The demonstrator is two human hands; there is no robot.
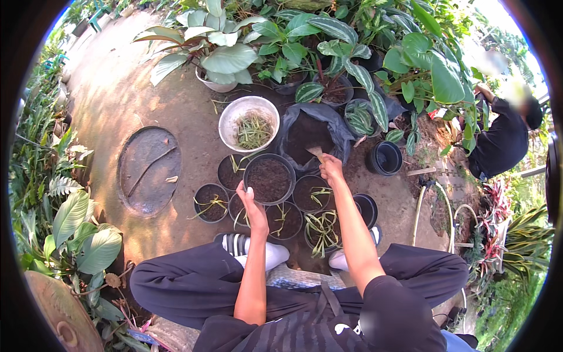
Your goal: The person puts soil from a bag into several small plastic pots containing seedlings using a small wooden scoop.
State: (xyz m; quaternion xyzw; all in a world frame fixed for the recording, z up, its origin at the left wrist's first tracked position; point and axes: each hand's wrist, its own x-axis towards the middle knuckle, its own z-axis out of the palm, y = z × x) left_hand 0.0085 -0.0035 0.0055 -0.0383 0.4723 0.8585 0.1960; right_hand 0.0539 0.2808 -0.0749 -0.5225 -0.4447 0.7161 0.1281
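My left hand (254, 203) grips the lower left side of a black plastic pot (269, 179) filled with dark soil, held above other pots. In my right hand (330, 169) is the handle of a small trowel-like tool (316, 152); its blade lies over the near edge of the soil in an opened black plastic bag (308, 134). Below and around the held pot stand several soil-filled pots with limp, strappy seedlings, among them a pot at left (211, 203), one at centre (283, 221) and one with a fuller plant (322, 231).
A white basin (249, 125) with cut grassy plants stands behind the pots. Nested empty black pots (384, 158) sit at right. A hose (421, 215) curves over the ground. Potted foliage (228, 57) borders the back. Another person (501, 132) crouches at far right.
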